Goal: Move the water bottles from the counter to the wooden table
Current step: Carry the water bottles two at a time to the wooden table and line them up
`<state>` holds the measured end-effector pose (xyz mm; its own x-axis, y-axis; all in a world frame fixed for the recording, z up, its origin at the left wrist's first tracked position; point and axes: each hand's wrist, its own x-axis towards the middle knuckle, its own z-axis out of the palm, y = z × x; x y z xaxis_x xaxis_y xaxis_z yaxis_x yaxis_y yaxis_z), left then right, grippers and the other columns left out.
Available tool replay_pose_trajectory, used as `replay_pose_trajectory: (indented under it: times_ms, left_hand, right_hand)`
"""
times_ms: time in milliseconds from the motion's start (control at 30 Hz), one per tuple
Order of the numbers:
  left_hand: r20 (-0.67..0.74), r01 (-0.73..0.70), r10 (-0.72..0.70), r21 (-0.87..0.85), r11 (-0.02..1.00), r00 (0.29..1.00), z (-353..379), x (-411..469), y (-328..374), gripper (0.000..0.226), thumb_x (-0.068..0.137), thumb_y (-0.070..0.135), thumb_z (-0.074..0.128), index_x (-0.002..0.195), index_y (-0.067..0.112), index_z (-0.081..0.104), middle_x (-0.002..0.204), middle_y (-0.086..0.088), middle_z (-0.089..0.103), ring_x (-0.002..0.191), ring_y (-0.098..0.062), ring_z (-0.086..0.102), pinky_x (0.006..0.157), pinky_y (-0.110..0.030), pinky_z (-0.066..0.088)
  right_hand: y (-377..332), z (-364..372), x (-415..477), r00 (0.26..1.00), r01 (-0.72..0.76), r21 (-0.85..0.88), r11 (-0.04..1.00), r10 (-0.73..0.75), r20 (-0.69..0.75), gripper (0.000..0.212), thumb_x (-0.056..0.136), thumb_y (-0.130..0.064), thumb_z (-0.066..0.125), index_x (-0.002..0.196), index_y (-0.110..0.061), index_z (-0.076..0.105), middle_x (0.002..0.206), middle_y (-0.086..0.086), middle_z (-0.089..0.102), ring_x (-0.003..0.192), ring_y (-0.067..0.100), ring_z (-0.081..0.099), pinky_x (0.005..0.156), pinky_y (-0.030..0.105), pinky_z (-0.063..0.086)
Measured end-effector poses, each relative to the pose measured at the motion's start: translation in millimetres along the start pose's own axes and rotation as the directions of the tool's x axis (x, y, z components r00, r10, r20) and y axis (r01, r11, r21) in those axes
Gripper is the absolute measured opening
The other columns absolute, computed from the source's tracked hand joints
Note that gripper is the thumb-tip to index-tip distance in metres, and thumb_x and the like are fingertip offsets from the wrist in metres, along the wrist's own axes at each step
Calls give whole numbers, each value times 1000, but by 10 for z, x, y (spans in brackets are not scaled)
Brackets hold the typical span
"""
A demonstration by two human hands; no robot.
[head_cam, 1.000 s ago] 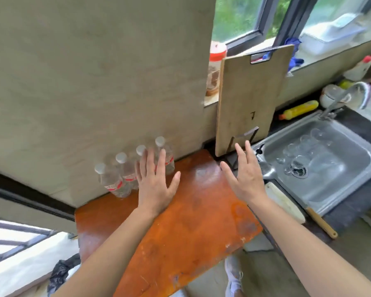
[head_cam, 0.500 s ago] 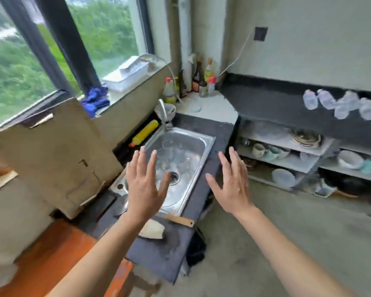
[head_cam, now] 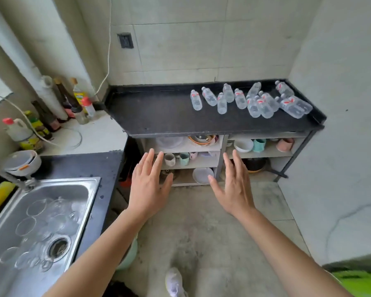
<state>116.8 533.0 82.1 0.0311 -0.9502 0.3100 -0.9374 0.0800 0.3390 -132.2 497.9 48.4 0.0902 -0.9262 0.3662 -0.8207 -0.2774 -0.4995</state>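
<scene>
Several clear water bottles (head_cam: 253,100) with red-and-white labels stand in a cluster on the right half of the black counter (head_cam: 154,112) against the far wall; one bottle (head_cam: 296,106) lies on its side at the right end. My left hand (head_cam: 148,185) and my right hand (head_cam: 234,185) are held out in front of me, palms down, fingers spread, holding nothing. Both hands hover over the floor, well short of the counter and below its front edge. The wooden table is out of view.
A steel sink (head_cam: 36,228) holding several glasses is at lower left. Sauce bottles (head_cam: 62,103) crowd the white corner ledge. Shelves (head_cam: 204,155) under the counter hold bowls and mugs. A wall (head_cam: 341,146) closes the right side. My shoe (head_cam: 175,281) is on the concrete floor.
The view has swung right, from the orange wooden table with bottles on it, past the sink, onto the black counter. Both hands stayed open and held out.
</scene>
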Motion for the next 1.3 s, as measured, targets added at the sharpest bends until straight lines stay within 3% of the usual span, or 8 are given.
replay_pose_trajectory:
  times_ms: [233,367,500,700,967,1200,1300]
  left_hand:
    - [95,-115,118,-34,993,988,954,1747,199,73,96,59,32,157,19,27,164,-10,23,151,-31,22,120,-48,24]
    - [149,-132,149,-115,985,978,1327,2876,459,71,100,50,46,159,22,19,167,-5,14,153,-28,16,123,-45,17]
    - [207,-187,211,-132,973,955,1703,3803,673,71,100,48,48,159,20,20,166,-7,17,152,-28,18,123,-45,18]
    - [309,-146,204,-202,968,929,2431,4663,1055,71,100,45,50,158,19,20,166,-8,16,152,-29,18,123,-43,17]
    - [453,18,36,-115,993,891,3470,5607,1445,71,99,41,55,158,20,21,166,-6,17,151,-28,20,122,-43,20]
    - [568,236,-194,-2,972,800,4253,6360,1872,71,99,40,54,157,16,21,165,-7,20,150,-29,22,119,-47,28]
    - [640,351,-271,3,936,719,4579,6472,2109,70,100,39,54,157,17,21,165,-8,19,151,-27,20,120,-45,25]
  right_hand:
    - [1094,193,1280,992,-126,-123,984,129,15,83,94,-60,42,158,-11,22,165,17,19,150,33,24,118,47,29]
    - [1537,125,2126,963,-260,-159,952,268,30,85,98,-51,51,160,-14,7,166,14,16,153,29,19,121,41,25]
    - [1967,136,2712,934,-351,-161,923,357,13,85,96,-49,55,160,-15,11,165,13,20,151,29,23,118,42,28]
    - [2730,261,3382,887,-449,-157,879,460,37,80,98,-47,54,160,-17,12,167,9,14,152,26,18,119,39,25]
    - [4071,840,4535,844,-474,-147,868,496,206,81,95,-46,59,157,-13,20,162,13,25,148,30,27,118,45,33]
    - [5044,1047,5443,790,-443,-210,872,490,368,79,93,-46,64,154,-18,22,158,10,33,146,30,34,117,45,36]
    - [5240,1147,5564,738,-493,-224,841,540,404,79,92,-44,67,153,-22,22,159,8,30,145,29,35,116,44,38]
